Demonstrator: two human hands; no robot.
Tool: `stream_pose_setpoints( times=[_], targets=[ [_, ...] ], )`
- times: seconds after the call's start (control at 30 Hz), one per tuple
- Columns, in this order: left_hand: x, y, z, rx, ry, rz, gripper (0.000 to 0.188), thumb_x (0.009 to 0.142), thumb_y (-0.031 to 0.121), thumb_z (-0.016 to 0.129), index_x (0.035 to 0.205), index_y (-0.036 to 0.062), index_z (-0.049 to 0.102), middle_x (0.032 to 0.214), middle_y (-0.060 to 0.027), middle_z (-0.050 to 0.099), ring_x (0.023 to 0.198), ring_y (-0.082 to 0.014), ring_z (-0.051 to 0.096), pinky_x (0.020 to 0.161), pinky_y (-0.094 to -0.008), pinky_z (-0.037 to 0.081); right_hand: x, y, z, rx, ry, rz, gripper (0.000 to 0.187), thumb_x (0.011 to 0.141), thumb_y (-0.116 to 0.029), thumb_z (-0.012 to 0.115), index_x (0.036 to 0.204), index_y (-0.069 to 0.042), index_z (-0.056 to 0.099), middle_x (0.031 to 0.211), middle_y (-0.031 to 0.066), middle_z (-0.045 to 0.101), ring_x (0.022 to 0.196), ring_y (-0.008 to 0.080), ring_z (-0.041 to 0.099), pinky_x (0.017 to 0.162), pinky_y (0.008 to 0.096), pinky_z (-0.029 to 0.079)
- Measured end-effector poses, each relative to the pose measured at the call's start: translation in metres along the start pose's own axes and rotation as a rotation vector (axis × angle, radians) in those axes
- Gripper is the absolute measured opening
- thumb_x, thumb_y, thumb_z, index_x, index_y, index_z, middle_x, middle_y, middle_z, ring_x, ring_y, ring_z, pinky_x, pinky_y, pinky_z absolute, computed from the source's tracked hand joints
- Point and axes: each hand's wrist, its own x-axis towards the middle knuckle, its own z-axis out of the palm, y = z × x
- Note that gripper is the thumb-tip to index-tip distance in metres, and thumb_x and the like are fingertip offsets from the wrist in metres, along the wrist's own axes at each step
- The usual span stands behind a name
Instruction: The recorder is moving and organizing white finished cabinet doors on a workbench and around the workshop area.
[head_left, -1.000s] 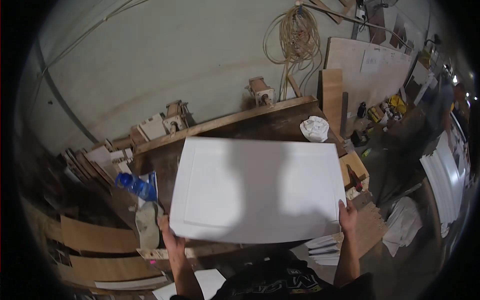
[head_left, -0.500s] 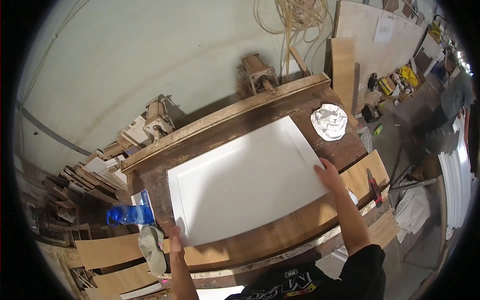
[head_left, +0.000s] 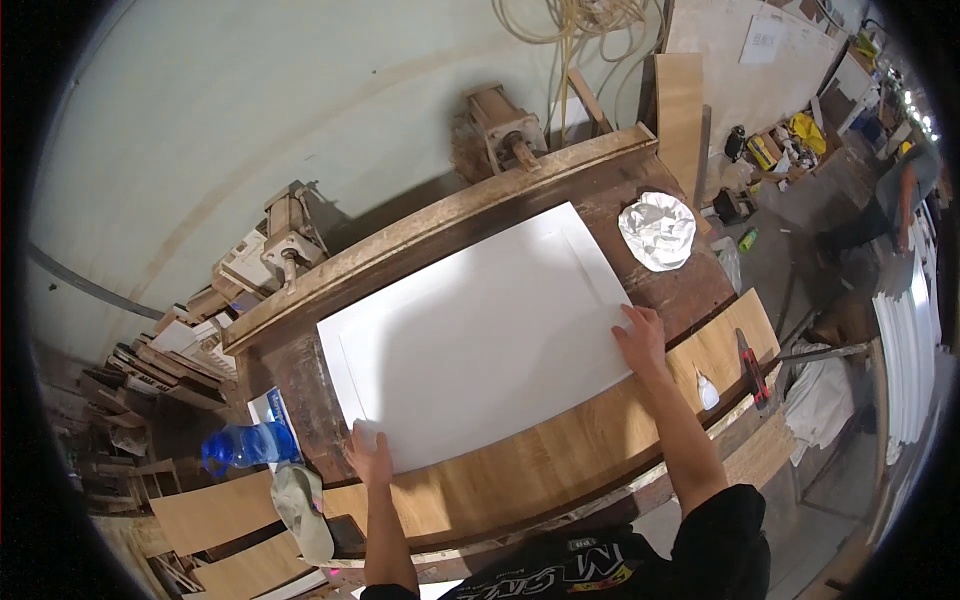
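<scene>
A flat white rectangular panel (head_left: 490, 340) with a faint raised border lies across the brown workbench, my shadow falling over it. At its near left corner, my left hand (head_left: 370, 460) holds the edge with the fingers over the top. My right hand (head_left: 642, 338) grips the right edge close to the near right corner, fingers bent over the rim. Under the panel's near side runs a wood-grain board (head_left: 520, 440). Right of my right forearm, a small white bottle (head_left: 707, 392) and a red utility knife (head_left: 752, 370) rest on this board.
A wooden fence (head_left: 440, 235) with two clamp cylinders behind it bounds the bench's far side. A crumpled white bundle (head_left: 656, 231) sits at far right. Left are a blue water bottle (head_left: 250, 446) and a pale cap (head_left: 302, 510). Another person (head_left: 905, 190) stands at far right.
The white panel has shifted slightly away from me, toward the fence, with both hands following it. The small white bottle now shows fully beside my right forearm. The view has moved a little.
</scene>
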Motion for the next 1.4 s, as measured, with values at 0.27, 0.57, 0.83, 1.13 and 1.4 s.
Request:
stream_pose_setpoints(
  times=[0.27, 0.57, 0.83, 1.13, 1.4],
  targets=[
    [0.053, 0.004, -0.007, -0.085, 0.002, 0.045, 0.064, 0.088, 0.033, 0.069, 0.146, 0.0133, 0.049, 0.142, -0.0251, 0.047, 0.130, -0.0428, 0.043, 0.113, -0.0525, 0.033, 0.050, -0.018, -0.008, -0.089, -0.005, -0.157, 0.057, 0.079, -0.032, 0.079, 0.131, -0.017, 0.063, 0.122, 0.0124, 0.060, 0.118, 0.0342, 0.055, 0.100, 0.0437, 0.047],
    [0.071, 0.057, -0.002, 0.087, 0.161, -0.166, 0.054, 0.091, 0.040, 0.066, 0.141, 0.0211, 0.059, 0.132, -0.0215, 0.053, 0.126, -0.0407, 0.046, 0.115, -0.0494, 0.031, 0.076, -0.052, 0.051, 0.019, 0.356, -0.189, 0.040, 0.078, -0.028, 0.082, 0.115, -0.019, 0.071, 0.111, 0.0040, 0.062, 0.108, 0.0297, 0.058, 0.094, 0.0431, 0.047],
    [0.072, 0.051, 0.000, 0.011, 0.251, -0.098, 0.051, 0.093, 0.036, 0.065, 0.140, 0.0182, 0.060, 0.122, -0.0186, 0.054, 0.120, -0.0376, 0.048, 0.108, -0.0486, 0.038, 0.076, -0.050, 0.057, 0.046, 0.410, -0.233, 0.036, 0.077, -0.025, 0.082, 0.112, -0.019, 0.072, 0.107, 0.0024, 0.063, 0.105, 0.0272, 0.058, 0.091, 0.0416, 0.047],
    [0.069, 0.055, -0.001, 0.006, 0.264, -0.096, 0.051, 0.093, 0.037, 0.064, 0.140, 0.0159, 0.060, 0.119, -0.0159, 0.053, 0.118, -0.0351, 0.049, 0.106, -0.0475, 0.039, 0.073, -0.052, 0.055, 0.020, 0.382, -0.189, 0.037, 0.079, -0.027, 0.080, 0.114, -0.021, 0.070, 0.112, 0.0012, 0.061, 0.109, 0.0253, 0.056, 0.092, 0.0419, 0.045],
    [0.070, 0.049, -0.002, 0.004, 0.200, -0.071, 0.054, 0.094, 0.040, 0.062, 0.143, 0.0164, 0.057, 0.130, -0.0226, 0.050, 0.124, -0.0389, 0.047, 0.107, -0.0487, 0.039, 0.072, -0.056, 0.051, -0.012, 0.331, -0.118, 0.036, 0.081, -0.030, 0.078, 0.114, -0.021, 0.070, 0.114, 0.0009, 0.060, 0.113, 0.0249, 0.055, 0.095, 0.0425, 0.042]
  ],
)
